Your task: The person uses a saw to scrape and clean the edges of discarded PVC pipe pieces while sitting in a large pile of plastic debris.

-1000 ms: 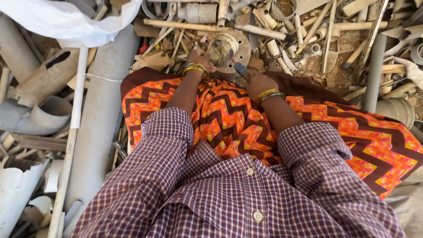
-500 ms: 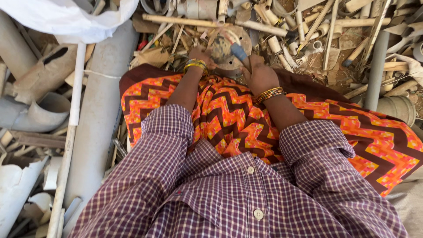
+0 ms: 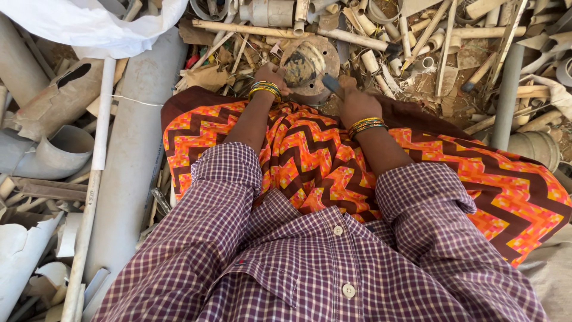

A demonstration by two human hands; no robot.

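Note:
My left hand (image 3: 271, 76) rests against the near left edge of a round rusty metal disc (image 3: 310, 62) that lies among scrap just past my knees. My right hand (image 3: 356, 100) is closed around the handle of a dark hammer-like tool (image 3: 331, 83) whose head is at the disc's near right edge. Both wrists carry yellow and green bangles. An orange zigzag cloth (image 3: 310, 161) covers my lap, and a checked purple shirt (image 3: 310, 262) fills the lower view.
Broken pale plastic pipes and fittings (image 3: 381, 30) are heaped beyond the disc. A wide grey pipe (image 3: 134, 155) and a thin white tube (image 3: 98, 143) lie along my left. A white plastic sack (image 3: 89, 24) sits top left. A grey pipe (image 3: 506, 95) stands on the right.
My right hand has lifted and come back toward the disc with the tool. The left hand has stayed at the disc's edge. The view has shifted slightly.

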